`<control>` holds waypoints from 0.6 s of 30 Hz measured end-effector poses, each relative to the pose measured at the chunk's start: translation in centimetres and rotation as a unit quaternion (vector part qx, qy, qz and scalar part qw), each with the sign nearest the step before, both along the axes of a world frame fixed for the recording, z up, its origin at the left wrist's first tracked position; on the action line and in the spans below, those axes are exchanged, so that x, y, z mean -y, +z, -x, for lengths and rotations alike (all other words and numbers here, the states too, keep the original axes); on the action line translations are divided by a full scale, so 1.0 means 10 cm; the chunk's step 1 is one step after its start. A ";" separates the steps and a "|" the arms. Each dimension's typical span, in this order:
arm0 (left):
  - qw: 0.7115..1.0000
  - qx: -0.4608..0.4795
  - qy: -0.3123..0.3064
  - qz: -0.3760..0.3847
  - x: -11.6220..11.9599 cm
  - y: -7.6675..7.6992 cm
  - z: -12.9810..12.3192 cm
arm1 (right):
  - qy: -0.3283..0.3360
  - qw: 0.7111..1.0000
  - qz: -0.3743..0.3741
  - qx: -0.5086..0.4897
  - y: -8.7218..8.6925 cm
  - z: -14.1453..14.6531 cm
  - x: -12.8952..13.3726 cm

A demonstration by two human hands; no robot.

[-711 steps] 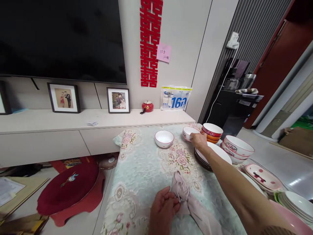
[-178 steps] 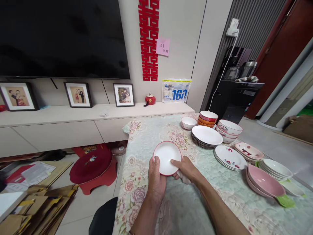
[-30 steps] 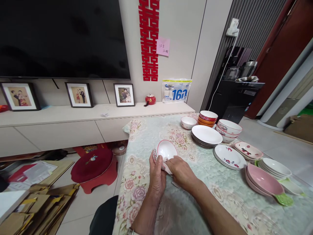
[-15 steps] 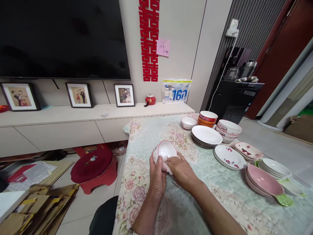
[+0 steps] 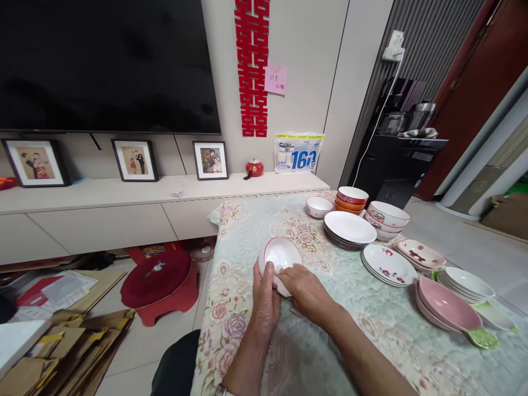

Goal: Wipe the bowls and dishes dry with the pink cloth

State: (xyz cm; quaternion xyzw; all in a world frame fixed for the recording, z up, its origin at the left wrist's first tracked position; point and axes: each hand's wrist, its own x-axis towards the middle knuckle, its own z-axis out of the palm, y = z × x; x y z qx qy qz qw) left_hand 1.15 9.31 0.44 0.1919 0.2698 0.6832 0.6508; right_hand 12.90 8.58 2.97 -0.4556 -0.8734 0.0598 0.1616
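A small white bowl (image 5: 282, 252) with a red rim is held tilted over the near part of the table. My left hand (image 5: 264, 297) grips its left side, thumb on the rim. Against the near side of the bowl, my right hand (image 5: 305, 289) is closed on a white cloth (image 5: 282, 287), its fingertips at the rim. Much of the cloth is hidden under that hand. Farther back stand a similar small bowl (image 5: 319, 207) and a stack of white plates (image 5: 350, 227).
To the right are orange and red bowls (image 5: 351, 203), larger white bowls (image 5: 386, 215), floral plates (image 5: 389, 264), strawberry-patterned dishes (image 5: 421, 253), and pink leaf-handled dishes (image 5: 449, 302). A red stool (image 5: 159, 280) stands left of the table (image 5: 243, 220). Behind is a low cabinet (image 5: 103, 223).
The bowl has turned slightly in my hands and its opening sits a little farther right. My right hand has shifted slightly at the rim, fingers more bunched.
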 end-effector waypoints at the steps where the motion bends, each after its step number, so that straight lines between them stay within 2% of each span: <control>1: 1.000 0.011 -0.010 0.002 0.00 0.00 0.00 | -0.006 1.000 0.010 -0.018 -0.01 -0.01 -0.01; 3: 0.999 0.039 -0.034 0.008 0.00 0.01 0.00 | -0.008 0.993 0.048 -0.110 -0.02 -0.04 -0.02; 5: 0.996 0.061 -0.055 0.023 0.00 0.04 0.00 | -0.004 0.955 0.122 -0.270 -0.03 -0.07 -0.04; 6: 0.995 0.066 -0.062 0.036 0.01 0.06 0.00 | -0.004 0.917 0.171 -0.360 -0.02 -0.09 -0.05; 7: 0.994 0.068 -0.064 0.052 0.01 0.09 0.00 | -0.006 0.867 0.221 -0.446 -0.02 -0.11 -0.06; 9: 0.992 0.071 -0.065 0.087 0.02 0.13 0.01 | -0.013 0.753 0.301 -0.585 0.00 -0.14 -0.07; 11: 0.988 0.079 -0.071 0.109 0.02 0.14 0.01 | -0.025 0.661 0.336 -0.670 0.02 -0.18 -0.09; 12: 0.987 0.083 -0.077 0.110 0.02 0.14 0.01 | -0.037 0.630 0.339 -0.697 0.02 -0.20 -0.11; 13: 0.987 0.087 -0.085 0.109 0.02 0.14 0.02 | -0.056 0.613 0.329 -0.716 0.01 -0.22 -0.13; 14: 0.986 0.091 -0.095 0.105 0.01 0.13 0.02 | -0.082 0.608 0.309 -0.726 0.01 -0.24 -0.16; 18: 0.984 0.094 -0.134 0.076 0.02 0.09 0.02 | -0.177 0.632 0.218 -0.722 -0.09 -0.37 -0.33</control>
